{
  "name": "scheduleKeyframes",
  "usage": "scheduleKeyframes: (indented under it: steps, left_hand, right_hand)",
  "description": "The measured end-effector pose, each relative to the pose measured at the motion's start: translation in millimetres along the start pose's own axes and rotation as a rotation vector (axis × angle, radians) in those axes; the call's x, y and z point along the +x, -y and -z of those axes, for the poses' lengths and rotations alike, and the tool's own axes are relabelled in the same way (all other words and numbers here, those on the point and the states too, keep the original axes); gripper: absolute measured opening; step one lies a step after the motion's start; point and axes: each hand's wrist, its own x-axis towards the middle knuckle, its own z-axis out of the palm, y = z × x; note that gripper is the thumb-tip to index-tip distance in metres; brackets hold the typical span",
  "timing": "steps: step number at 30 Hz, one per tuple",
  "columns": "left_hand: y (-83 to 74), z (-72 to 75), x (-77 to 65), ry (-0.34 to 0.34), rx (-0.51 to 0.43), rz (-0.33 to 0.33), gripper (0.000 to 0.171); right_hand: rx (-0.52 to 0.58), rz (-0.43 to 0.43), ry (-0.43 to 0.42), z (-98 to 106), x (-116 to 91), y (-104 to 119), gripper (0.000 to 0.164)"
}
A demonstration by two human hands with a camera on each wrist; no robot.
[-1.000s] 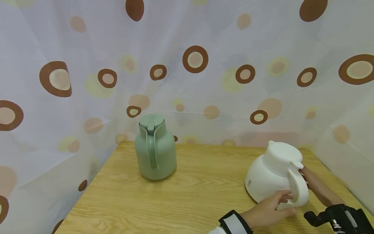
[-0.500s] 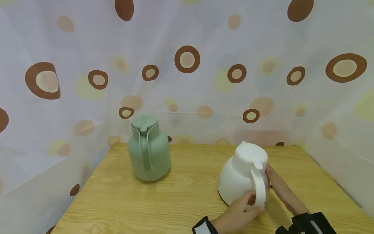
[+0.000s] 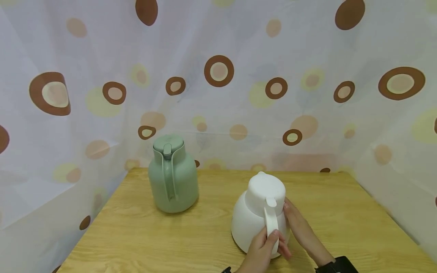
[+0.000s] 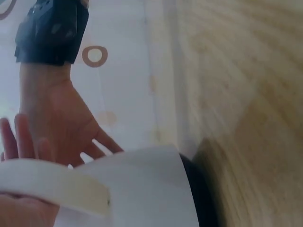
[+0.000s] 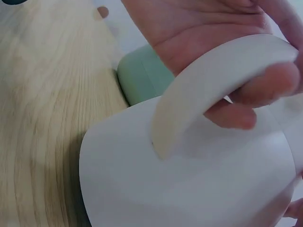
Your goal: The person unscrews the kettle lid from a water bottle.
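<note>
A rounded white thermos jug [image 3: 247, 223] stands near the front of the table, right of centre, its spout facing away and its handle [image 3: 271, 220] toward me. My left hand [image 3: 257, 250] grips the lower part of that handle; the right wrist view shows its fingers [image 5: 270, 85] passed through the loop. Against the jug's right side, below the neck, lies my right hand [image 3: 302, 229]. In the left wrist view this right hand [image 4: 64, 118] has its fingers extended along the white body, their tips partly hidden. The jug's dark base [image 4: 196, 184] shows close to the wood.
A green thermos jug [image 3: 186, 182] stands upright at the back left, its handle also toward me. The wooden table [image 3: 136, 235] reaches back to a patterned curtain [image 3: 252, 45], which also hangs along the left and right sides.
The white jug has moved left across the table with both hands on it, and its handle has swung more toward me. My left hand has gone from touching the handle to gripping it.
</note>
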Motion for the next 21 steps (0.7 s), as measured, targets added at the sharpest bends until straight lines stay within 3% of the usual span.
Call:
scheduleKeyframes:
  steps: [5, 7, 10, 14, 18, 21]
  left_hand:
    - [-1.6, -2.6, -8.7, -0.087, -0.01, -0.023, 0.03]
    - [-2.5, -2.8, -10.0, -0.103, -0.002, -0.021, 0.03]
    - [-3.7, -2.1, -10.8, -0.101, -0.008, -0.007, 0.031]
    - [-6.0, -0.7, -8.5, -0.102, -0.038, 0.01, 0.034]
    - [-7.0, -2.5, -5.1, -0.158, -0.055, 0.025, 0.035]
    - [-5.0, -6.4, -5.2, -0.204, -0.063, 0.041, 0.034]
  right_hand:
    - [0.009, -0.097, 0.029, -1, -3, 13, 0.052]
    - [-0.01, -0.09, 0.004, 3, -3, 22, 0.053]
    - [-0.062, 0.004, -0.051, 8, -1, 39, 0.05]
    - [-0.298, 0.163, -0.101, 6, 2, 65, 0.05]
    - [-0.534, 0.239, -0.152, -1, 5, 82, 0.051]
    - [-0.632, 0.319, -0.212, -7, 6, 84, 0.055]
